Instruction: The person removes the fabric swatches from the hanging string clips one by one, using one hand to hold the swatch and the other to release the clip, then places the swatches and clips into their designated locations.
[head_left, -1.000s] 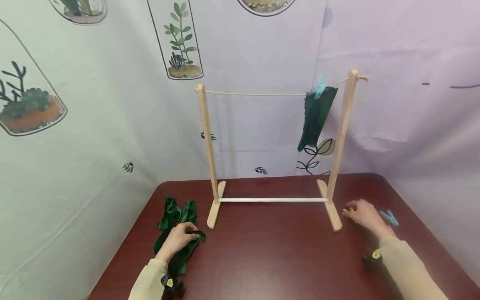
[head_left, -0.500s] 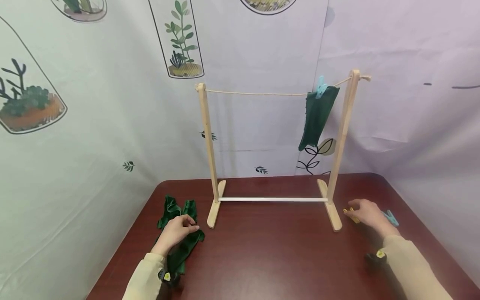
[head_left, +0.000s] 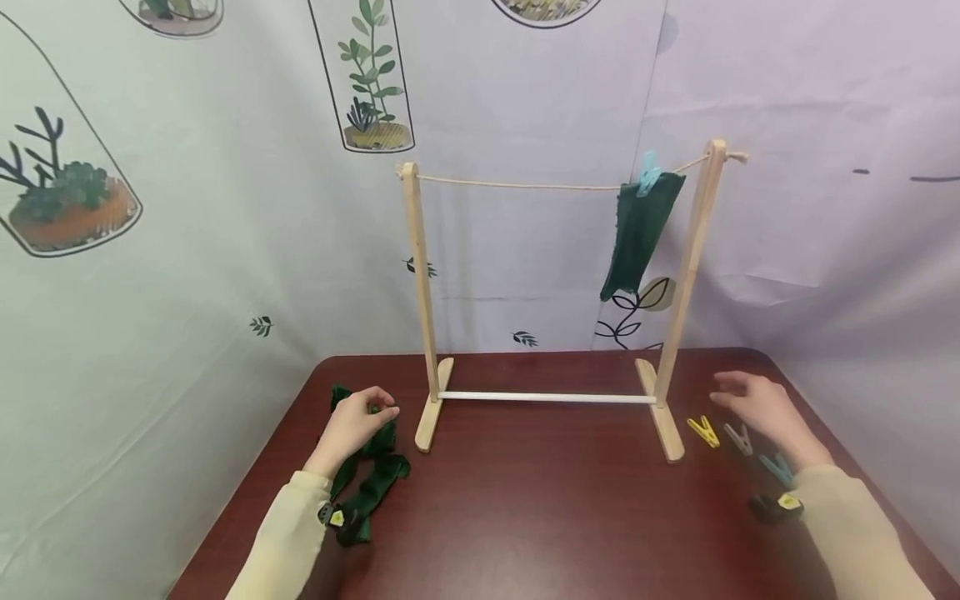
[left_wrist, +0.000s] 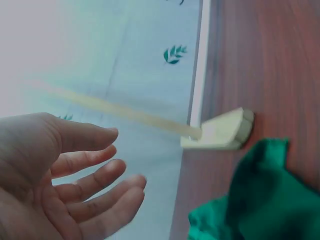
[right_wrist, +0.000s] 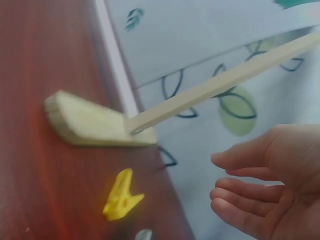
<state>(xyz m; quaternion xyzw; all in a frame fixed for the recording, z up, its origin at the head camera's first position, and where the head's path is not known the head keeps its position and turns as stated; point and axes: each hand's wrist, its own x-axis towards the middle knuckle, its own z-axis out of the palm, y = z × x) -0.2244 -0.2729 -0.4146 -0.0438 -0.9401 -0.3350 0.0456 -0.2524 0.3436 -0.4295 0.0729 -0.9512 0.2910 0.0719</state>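
Note:
My left hand (head_left: 354,427) hovers above several dark green cloth pieces (head_left: 375,487) on the left of the table, holding nothing; its fingers look loosely bent in the left wrist view. Over at the right, my right hand (head_left: 767,412) hangs in the air with relaxed fingers and nothing in them. On the table beneath and beside it lie a yellow clothespin (head_left: 703,432), a grey clothespin (head_left: 738,439) and a light blue clothespin (head_left: 776,468), the last partly hidden by the wrist. Another green cloth (head_left: 640,237) hangs from the line under a light blue clothespin (head_left: 648,173).
A wooden drying rack with two posts (head_left: 422,283) stands at the back of the dark red table (head_left: 540,500). A rope (head_left: 517,184) joins the post tops, and a white rod (head_left: 547,397) joins the feet. A printed white backdrop (head_left: 525,267) hangs behind.
My left hand has let go of the green cloth and risen off it. The right hand has left the yellow clothespin on the table and moved up and to the right.

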